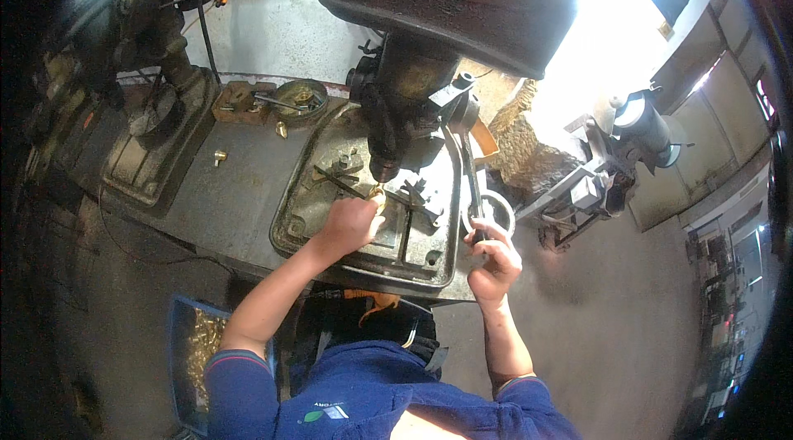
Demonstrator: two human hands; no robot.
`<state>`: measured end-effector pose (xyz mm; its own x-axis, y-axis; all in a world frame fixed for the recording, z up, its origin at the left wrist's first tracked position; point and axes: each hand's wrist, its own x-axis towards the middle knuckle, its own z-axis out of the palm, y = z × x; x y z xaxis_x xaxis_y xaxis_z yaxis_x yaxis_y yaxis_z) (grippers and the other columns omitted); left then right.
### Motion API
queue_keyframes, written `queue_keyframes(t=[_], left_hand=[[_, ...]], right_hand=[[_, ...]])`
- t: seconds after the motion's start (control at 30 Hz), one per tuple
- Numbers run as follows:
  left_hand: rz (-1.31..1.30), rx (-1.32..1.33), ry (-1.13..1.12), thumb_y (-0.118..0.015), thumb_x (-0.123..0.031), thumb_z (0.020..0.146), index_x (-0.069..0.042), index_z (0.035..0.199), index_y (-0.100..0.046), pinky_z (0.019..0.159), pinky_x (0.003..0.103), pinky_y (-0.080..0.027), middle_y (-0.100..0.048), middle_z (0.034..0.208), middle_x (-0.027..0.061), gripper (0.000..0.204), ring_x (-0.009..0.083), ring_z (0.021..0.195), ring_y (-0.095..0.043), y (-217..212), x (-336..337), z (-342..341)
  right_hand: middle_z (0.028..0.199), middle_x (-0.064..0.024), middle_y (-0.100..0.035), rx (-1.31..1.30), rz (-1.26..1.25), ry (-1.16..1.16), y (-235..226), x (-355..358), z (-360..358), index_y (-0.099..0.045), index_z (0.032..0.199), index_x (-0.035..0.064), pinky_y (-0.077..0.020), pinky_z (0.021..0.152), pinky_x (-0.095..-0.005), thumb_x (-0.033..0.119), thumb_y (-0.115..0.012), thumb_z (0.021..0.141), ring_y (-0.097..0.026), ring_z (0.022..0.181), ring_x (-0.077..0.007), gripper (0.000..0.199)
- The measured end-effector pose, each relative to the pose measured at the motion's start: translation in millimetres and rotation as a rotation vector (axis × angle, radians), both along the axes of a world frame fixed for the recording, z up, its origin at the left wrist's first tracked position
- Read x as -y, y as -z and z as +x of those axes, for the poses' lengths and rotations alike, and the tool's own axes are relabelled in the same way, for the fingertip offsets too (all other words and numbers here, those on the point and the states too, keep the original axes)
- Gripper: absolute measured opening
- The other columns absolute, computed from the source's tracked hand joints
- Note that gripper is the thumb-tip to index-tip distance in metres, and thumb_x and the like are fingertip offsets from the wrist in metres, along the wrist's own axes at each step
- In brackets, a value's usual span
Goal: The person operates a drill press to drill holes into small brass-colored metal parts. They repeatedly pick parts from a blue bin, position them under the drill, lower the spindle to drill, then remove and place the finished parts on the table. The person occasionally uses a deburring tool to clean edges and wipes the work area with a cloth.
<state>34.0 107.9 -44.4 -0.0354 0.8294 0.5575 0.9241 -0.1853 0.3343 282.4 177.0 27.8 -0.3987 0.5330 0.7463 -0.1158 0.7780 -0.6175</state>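
Note:
A drill press (396,93) stands before me, its chuck (384,166) low over the metal base table (310,229). Right under the chuck, my left hand (351,221) is closed round a small brass part (377,195). My right hand (494,262) has its fingers curled round the lower end of the press's long feed lever (472,176), which slants down on the right. Beside the left hand a dark metal bar (339,181) and clamp pieces (421,200) lie on the base table.
To the left on the bench sit a loose brass piece (220,157), a rusty block (240,101) and a round dish (301,98). A second machine (157,126) stands further left. Below is a blue bin (183,357) of brass parts. A white ring (505,213) lies behind the right hand.

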Motion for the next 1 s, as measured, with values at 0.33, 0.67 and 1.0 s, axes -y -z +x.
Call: queue_keyframes(t=[0.33, 0.67, 1.0], left_hand=[[0.114, -0.01, 0.016, -0.073, -0.02, 0.07, -0.002, 0.08, -0.056, 0.05, 0.043, -0.042, -0.052, 0.057, 0.0129, 0.026, 0.0324, 0.055, -0.055, -1, 1, 1], [0.138, -0.031, 0.015, -0.074, -0.02, 0.069, -0.003, 0.082, -0.055, 0.049, 0.043, -0.041, -0.051, 0.057, 0.0117, 0.029, 0.0317, 0.055, -0.054, 8, -2, -2], [0.062, 0.022, -0.001, -0.071, -0.02, 0.072, -0.004, 0.086, -0.057, 0.05, 0.045, -0.041, -0.053, 0.057, 0.0138, 0.025, 0.0335, 0.055, -0.055, 8, -3, -4]], right_hand=[[0.098, -0.0188, -0.061, 0.005, 0.041, 0.027, -29, 12, 2, -0.054, 0.068, -0.0044, -0.0484, 0.068, -0.03, -0.014, -0.046, 0.055, -0.059, 0.075, -0.0195, 0.018], [0.098, -0.0199, -0.06, -0.025, 0.163, 0.067, -50, 15, 3, -0.054, 0.066, -0.004, -0.048, 0.063, -0.0275, -0.012, -0.047, 0.059, -0.058, 0.074, -0.0193, 0.012], [0.105, -0.022, -0.057, 0.011, 0.501, 0.293, -56, 2, 4, -0.059, 0.086, 0.0016, -0.0434, 0.079, -0.0425, 0.051, -0.061, 0.08, -0.054, 0.09, -0.032, 0.05]])
